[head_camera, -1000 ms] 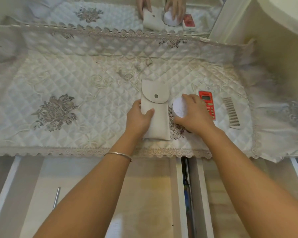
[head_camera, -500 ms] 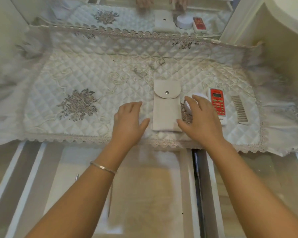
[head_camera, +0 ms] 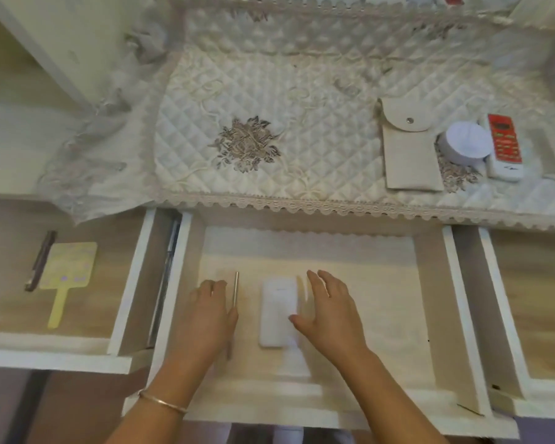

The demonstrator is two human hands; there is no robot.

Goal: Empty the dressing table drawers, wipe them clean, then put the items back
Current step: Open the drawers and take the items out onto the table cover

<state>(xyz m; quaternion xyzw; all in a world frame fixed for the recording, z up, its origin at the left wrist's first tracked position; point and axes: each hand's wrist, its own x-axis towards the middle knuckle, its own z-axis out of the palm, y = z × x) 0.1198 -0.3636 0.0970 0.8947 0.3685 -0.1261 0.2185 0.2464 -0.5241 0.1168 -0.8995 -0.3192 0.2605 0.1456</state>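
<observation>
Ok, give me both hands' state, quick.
Left hand: open, beside the metal rod, gripping nothing.
Right hand: open over the white flat case, not gripping.

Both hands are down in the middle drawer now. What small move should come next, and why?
Probably close the right hand on the white flat device and lift it to the quilted cover. The hand is open, partly over the device's right edge, and the pouch and round white container already sit up there.
</observation>
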